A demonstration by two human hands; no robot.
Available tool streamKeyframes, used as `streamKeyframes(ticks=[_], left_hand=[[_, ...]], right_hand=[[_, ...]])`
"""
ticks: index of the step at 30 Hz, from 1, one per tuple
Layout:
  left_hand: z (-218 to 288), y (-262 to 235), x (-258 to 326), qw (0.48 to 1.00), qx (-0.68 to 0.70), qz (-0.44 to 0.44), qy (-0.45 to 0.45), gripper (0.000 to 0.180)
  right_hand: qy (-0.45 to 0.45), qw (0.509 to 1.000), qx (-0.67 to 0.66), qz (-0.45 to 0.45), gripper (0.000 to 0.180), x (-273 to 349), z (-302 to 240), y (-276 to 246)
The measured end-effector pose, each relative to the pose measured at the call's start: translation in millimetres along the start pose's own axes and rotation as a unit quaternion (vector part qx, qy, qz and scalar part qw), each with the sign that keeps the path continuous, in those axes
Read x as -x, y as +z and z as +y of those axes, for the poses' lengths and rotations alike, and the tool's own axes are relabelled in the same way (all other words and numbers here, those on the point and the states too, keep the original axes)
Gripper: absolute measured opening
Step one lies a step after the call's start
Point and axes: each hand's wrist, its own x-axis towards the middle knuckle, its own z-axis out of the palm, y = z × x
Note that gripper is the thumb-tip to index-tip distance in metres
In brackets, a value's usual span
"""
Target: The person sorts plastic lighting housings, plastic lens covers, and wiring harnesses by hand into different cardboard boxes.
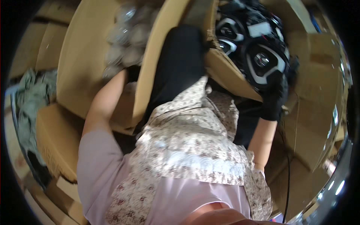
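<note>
While my gloved right hand (pixel 275 95) clamps a black-and-white device (pixel 262 60), it may slip; my left hand's (pixel 131 73) grip among wrapped pieces (pixel 125 33) I cannot tell

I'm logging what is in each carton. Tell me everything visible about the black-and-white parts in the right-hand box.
The black-and-white parts are glossy, moulded-looking pieces, seemingly plastic, with rounded white bands around dark centres. They lie heaped and overlapping in the open cardboard box at upper right, tilted toward the camera. The right hand, in a black glove, rests against the lowest piece.
</note>
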Motion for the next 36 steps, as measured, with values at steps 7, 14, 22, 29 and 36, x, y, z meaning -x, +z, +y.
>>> streamKeyframes(ticks=[7,14,22,29,36], left_hand=[[215.7,-48.3,67.5,0.947,0.205,0.247,-0.013,0.021],[336.4,-38.9,160.9,0.920,0.185,0.274,0.209,0.040],[401.5,68.8,109.2,0.979,0.143,0.013,0.146,0.040],[407.4,108.1,51.8,0.959,-0.157,-0.129,0.199,0.035],[418.5,112.2,51.2,0.957,-0.201,-0.115,0.174,0.036]], right_hand=[[0.131,0.936,-0.305,-0.113,0.046,46.4,-0.3,38.3],[0.220,0.905,-0.311,-0.190,0.045,94.9,61.2,65.7],[0.318,0.904,-0.187,-0.217,0.025,124.3,94.2,84.2],[0.335,0.883,-0.266,-0.191,0.020,127.1,78.2,80.3],[0.272,0.900,-0.194,-0.279,0.025,124.5,82.0,70.7]])
